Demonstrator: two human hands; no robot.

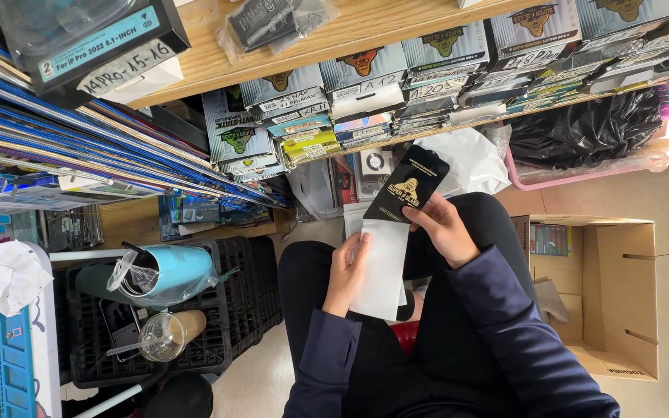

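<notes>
My left hand (345,269) grips the left edge of a flat white sleeve (381,267) above my lap. My right hand (444,226) holds a slim black package (407,186) with a gold emblem at the top end of that sleeve; the black package sticks partly out of the white sleeve. Both arms wear dark blue sleeves, and my legs in black trousers lie below.
Wooden shelves (365,23) carry stacks of flat boxed packages (365,97). An open cardboard box (617,290) stands at the right. A black crate (230,310) at the left holds a teal bottle (168,271) and a plastic cup (166,334). A black bag in a pink bin (586,135) sits upper right.
</notes>
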